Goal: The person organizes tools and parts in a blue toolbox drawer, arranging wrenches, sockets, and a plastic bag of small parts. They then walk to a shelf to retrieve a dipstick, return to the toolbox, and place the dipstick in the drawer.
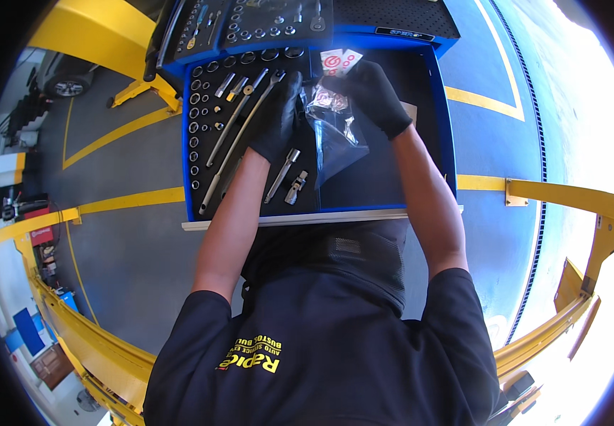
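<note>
Both my hands wear black gloves over an open tool drawer. My right hand [376,96] is closed, its fingers pinching white packets [340,61] with red print at the top of a clear plastic bag [335,142]. The bag hangs loosely over the drawer, with shiny, crinkled material near its top. My left hand [277,119] is at the bag's left edge, fingers close together and seemingly closed on the plastic; the dark glove hides the exact grip. Beneath that hand runs a long-handled wrench [239,142], partly covered by the glove.
The blue-edged drawer [447,142] holds sockets [194,128] in dark foam, an extension bar [283,176] and a universal joint [296,188]. Above it is another tool tray [264,15]. Yellow lift arms [569,195] flank the cabinet, and a parked car [67,78] stands at far left.
</note>
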`<state>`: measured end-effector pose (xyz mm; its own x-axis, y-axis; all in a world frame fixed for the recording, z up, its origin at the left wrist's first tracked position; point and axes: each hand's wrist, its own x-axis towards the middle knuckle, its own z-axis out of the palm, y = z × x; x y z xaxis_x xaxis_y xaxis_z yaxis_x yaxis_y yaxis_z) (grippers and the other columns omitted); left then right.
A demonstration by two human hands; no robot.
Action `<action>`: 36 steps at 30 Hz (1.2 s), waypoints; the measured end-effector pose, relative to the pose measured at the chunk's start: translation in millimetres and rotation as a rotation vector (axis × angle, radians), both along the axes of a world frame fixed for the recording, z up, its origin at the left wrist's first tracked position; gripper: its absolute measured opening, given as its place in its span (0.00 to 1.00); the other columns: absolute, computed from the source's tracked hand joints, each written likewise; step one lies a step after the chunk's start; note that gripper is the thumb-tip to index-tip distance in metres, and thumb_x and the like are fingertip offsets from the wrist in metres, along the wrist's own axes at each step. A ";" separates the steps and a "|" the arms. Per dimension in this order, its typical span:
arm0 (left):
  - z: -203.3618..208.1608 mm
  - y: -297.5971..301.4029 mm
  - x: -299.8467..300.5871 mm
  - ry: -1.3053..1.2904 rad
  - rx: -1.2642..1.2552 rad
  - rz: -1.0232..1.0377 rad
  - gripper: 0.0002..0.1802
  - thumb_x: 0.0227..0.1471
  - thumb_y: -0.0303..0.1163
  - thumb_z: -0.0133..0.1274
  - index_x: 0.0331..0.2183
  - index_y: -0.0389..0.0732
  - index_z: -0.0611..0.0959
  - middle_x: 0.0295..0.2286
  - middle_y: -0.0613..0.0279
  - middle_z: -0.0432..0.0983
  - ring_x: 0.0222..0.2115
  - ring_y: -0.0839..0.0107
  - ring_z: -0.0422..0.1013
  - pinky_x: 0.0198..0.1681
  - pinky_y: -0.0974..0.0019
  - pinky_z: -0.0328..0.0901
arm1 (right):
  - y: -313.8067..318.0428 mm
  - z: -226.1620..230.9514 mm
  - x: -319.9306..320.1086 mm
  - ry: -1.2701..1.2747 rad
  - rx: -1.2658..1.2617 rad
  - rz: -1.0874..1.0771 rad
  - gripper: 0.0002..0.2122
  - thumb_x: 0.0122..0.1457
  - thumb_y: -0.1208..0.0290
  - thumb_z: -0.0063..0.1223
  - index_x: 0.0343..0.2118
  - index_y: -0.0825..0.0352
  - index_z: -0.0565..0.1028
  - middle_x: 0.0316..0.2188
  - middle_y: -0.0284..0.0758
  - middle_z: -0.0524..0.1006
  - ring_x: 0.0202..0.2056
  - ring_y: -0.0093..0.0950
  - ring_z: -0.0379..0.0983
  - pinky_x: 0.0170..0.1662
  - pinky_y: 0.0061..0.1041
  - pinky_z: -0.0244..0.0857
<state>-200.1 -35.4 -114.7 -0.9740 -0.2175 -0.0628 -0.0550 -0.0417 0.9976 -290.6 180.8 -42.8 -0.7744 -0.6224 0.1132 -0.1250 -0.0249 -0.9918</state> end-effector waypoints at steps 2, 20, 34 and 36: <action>15.4 2.2 3.3 0.009 -0.062 -0.061 0.27 0.72 0.48 0.47 0.57 0.36 0.80 0.51 0.55 0.80 0.52 0.64 0.75 0.59 0.62 0.67 | 3.1 -3.4 -1.6 0.000 -0.073 0.013 0.11 0.62 0.71 0.69 0.43 0.72 0.84 0.34 0.33 0.87 0.34 0.16 0.80 0.40 0.22 0.73; 26.2 4.6 6.1 0.024 0.316 -0.052 0.25 0.58 0.37 0.66 0.54 0.38 0.82 0.46 0.64 0.80 0.48 0.73 0.74 0.57 0.65 0.66 | 12.6 4.7 -10.2 0.424 -0.042 0.211 0.09 0.50 0.85 0.67 0.35 0.69 0.84 0.38 0.35 0.82 0.41 0.29 0.79 0.48 0.28 0.72; 32.5 8.9 4.2 0.081 0.136 -0.053 0.22 0.60 0.31 0.62 0.54 0.37 0.80 0.48 0.64 0.79 0.48 0.75 0.74 0.53 0.69 0.68 | 7.3 -0.4 -2.6 0.125 0.060 0.111 0.13 0.59 0.71 0.71 0.44 0.71 0.84 0.37 0.35 0.88 0.36 0.17 0.80 0.43 0.24 0.73; 29.7 7.4 3.4 0.074 0.146 -0.040 0.21 0.60 0.27 0.61 0.54 0.37 0.80 0.48 0.63 0.79 0.47 0.75 0.74 0.52 0.69 0.69 | 4.5 -3.4 -3.3 0.134 -0.002 0.134 0.13 0.60 0.72 0.70 0.45 0.73 0.84 0.38 0.37 0.88 0.37 0.17 0.81 0.42 0.22 0.75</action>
<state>-196.7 -28.0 -85.0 -0.9848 -0.1725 -0.0189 0.0137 -0.1859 0.9825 -293.9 185.3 -46.2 -0.6628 -0.7184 0.2112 -0.2512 -0.0524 -0.9665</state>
